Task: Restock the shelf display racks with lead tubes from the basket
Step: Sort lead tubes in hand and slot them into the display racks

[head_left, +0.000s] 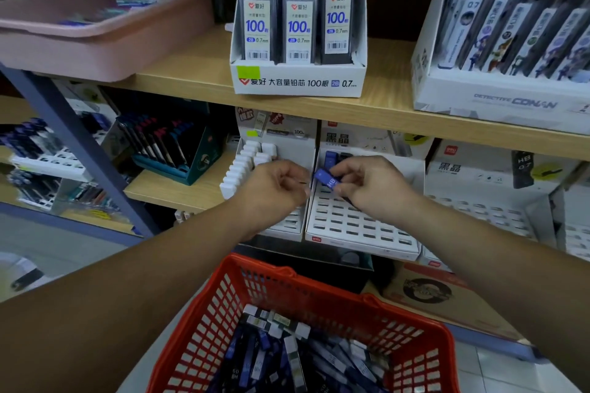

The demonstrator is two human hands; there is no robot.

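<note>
Cut off by the bottom edge: basket (322, 285), lead tubes (287, 357). Above basket, left hand (274, 185) grip unreadable, white rack (289, 223) slots hidden behind it.

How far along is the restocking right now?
Early on. Done: white tubes line one side of the left rack; the middle rack has a blue tube standing at its back. In hand: the right hand pinches a blue HB tube over that rack. Left: most slots gape empty, and the red basket is heaped with tubes.

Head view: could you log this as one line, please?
right hand: pinches blue plastic lead tube; at white slotted rack; left hand: curled, unclear
</note>
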